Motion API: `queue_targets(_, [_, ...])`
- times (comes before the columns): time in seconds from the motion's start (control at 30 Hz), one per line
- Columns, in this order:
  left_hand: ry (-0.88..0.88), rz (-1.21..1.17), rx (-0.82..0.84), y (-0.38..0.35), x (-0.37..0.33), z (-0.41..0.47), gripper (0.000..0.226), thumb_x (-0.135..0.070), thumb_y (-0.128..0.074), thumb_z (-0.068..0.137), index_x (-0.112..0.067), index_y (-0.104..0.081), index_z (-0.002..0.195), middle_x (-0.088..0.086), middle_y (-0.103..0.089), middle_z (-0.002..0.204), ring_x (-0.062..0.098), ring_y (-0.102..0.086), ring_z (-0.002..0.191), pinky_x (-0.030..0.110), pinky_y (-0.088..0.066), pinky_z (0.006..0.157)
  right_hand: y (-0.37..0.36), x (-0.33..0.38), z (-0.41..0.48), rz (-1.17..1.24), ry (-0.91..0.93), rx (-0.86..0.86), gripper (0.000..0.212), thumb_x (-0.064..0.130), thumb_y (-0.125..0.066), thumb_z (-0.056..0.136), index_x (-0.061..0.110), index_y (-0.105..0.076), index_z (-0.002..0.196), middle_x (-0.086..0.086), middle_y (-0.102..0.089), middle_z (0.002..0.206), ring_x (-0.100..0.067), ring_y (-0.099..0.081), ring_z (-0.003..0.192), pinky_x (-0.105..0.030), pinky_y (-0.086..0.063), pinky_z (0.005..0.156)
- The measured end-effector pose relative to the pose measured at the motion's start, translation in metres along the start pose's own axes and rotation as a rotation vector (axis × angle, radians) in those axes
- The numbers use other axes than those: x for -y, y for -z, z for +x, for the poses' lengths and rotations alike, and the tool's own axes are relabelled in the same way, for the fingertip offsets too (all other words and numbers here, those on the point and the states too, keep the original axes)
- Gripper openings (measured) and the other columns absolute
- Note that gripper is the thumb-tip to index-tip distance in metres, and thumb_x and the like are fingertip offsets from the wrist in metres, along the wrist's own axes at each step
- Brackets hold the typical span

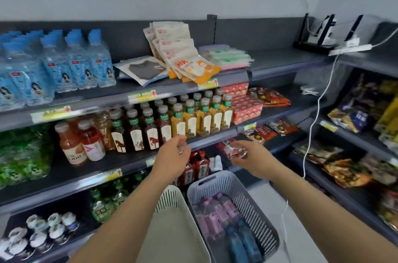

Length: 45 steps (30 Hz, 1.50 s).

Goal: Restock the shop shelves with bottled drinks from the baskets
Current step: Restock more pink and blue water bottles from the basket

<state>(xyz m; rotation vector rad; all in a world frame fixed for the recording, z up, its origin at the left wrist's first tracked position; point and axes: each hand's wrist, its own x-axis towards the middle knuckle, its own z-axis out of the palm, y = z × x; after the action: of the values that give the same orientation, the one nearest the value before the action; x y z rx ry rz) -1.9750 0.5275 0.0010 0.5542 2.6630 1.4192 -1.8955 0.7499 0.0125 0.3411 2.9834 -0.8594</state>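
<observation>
left hand [173, 155]: loosely curled, empty.
right hand [249, 156]: relaxed, empty.
bottles [217, 213]: inside grey basket [254, 209], 6 o'clock from the hands.
next: the person should grasp one bottle by the body, upright.

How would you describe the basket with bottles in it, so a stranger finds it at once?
Look below the dark shelves, where two slotted baskets stand side by side. It is the grey basket on the right; unlike the cream basket, it holds pink bottles and blue bottles.
</observation>
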Motion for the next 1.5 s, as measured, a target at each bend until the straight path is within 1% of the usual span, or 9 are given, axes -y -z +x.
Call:
queue_targets(0.23, [0.168,-0.020,0.175,-0.102,0.017,-0.016,0.034,-0.019,-0.053,0.095,-0.009,-0.053,0.127,0.005,-0.060,0.121,0.020,-0.059,0.106,0.035,-0.048,0.097,-0.015,-0.090,-0.024,0.016,-0.117,0.089,0.049,0.024,-0.066,0.088,0.019,-0.051,0.135,0.001,-0.054,0.137,-0.017,-0.054,0.119,-0.028,-0.041,0.098])
queue_targets(0.37, [0.286,-0.072,0.233,-0.141,0.045,-0.015,0.022,-0.008,-0.045,0.095,-0.001,-0.055,0.114,0.002,-0.055,0.094,0.013,-0.054,0.074,0.024,-0.046,0.064,-0.044,-0.126,-0.022,0.026,-0.151,0.164,0.047,0.020,-0.065,0.088,0.017,-0.053,0.133,0.001,-0.054,0.137,-0.015,-0.050,0.124,-0.021,-0.035,0.099])
queue_targets(0.47, [0.333,-0.013,0.270,-0.167,0.067,-0.011,0.014,-0.010,-0.044,0.095,-0.019,-0.051,0.088,-0.001,-0.056,0.084,0.006,-0.050,0.061,0.014,-0.037,0.050,-0.071,-0.147,-0.013,0.041,-0.215,0.210,0.051,0.020,-0.067,0.087,0.016,-0.051,0.135,-0.001,-0.053,0.138,-0.016,-0.050,0.125,-0.024,-0.035,0.102])
queue_targets(0.7, [0.513,0.020,0.458,-0.233,0.122,0.006,0.022,-0.008,-0.050,0.092,0.001,-0.059,0.074,0.018,-0.059,0.071,0.035,-0.060,0.079,0.027,-0.045,0.064,-0.126,-0.190,0.009,0.108,-0.386,0.302,0.050,0.018,-0.065,0.087,0.018,-0.050,0.135,-0.003,-0.052,0.139,-0.020,-0.051,0.123,-0.027,-0.041,0.096])
queue_targets(0.8, [0.596,0.030,0.556,-0.266,0.154,0.009,0.025,-0.015,-0.054,0.091,-0.019,-0.052,0.067,0.009,-0.059,0.080,0.024,-0.058,0.083,0.032,-0.048,0.077,-0.148,-0.208,0.017,0.121,-0.429,0.322,0.050,0.018,-0.063,0.089,0.021,-0.049,0.136,-0.004,-0.054,0.137,-0.021,-0.055,0.118,-0.021,-0.041,0.085])
queue_targets(1.03, [0.792,0.058,0.617,-0.346,0.217,-0.006,0.020,-0.030,-0.054,0.092,-0.012,-0.062,0.097,0.006,-0.064,0.090,0.018,-0.061,0.078,0.037,-0.050,0.075,-0.206,-0.246,0.030,0.174,-0.479,0.368,0.048,0.007,-0.056,0.090,0.021,-0.049,0.135,-0.005,-0.057,0.129,-0.013,-0.055,0.089,-0.023,-0.049,0.077])
queue_targets(1.2, [0.900,-0.097,0.563,-0.403,0.243,-0.012,0.026,-0.019,-0.049,0.098,-0.012,-0.050,0.123,-0.001,-0.053,0.095,0.005,-0.044,0.068,0.007,-0.037,0.049,-0.243,-0.278,0.040,0.195,-0.471,0.403,0.053,0.009,-0.055,0.092,0.024,-0.040,0.141,0.001,-0.057,0.120,-0.004,-0.055,0.074,-0.011,-0.040,0.059])
queue_targets(1.33, [1.043,-0.293,0.505,-0.440,0.259,-0.017,0.013,0.005,-0.056,0.090,-0.007,-0.056,0.093,0.013,-0.057,0.097,0.022,-0.055,0.086,0.029,-0.047,0.073,-0.257,-0.295,0.041,0.302,-0.483,0.413,0.037,0.006,-0.051,0.094,0.038,-0.049,0.113,0.022,-0.059,0.088,0.012,-0.057,0.067,-0.006,-0.045,0.053])
queue_targets(1.5, [1.058,-0.456,0.466,-0.450,0.267,-0.023,0.042,0.006,-0.057,0.089,-0.002,-0.044,0.127,0.011,-0.056,0.121,0.013,-0.057,0.087,0.014,-0.053,0.061,-0.261,-0.301,0.040,0.411,-0.470,0.415,0.039,0.002,-0.045,0.095,0.041,-0.045,0.092,0.026,-0.055,0.086,0.016,-0.057,0.071,-0.005,-0.046,0.058])
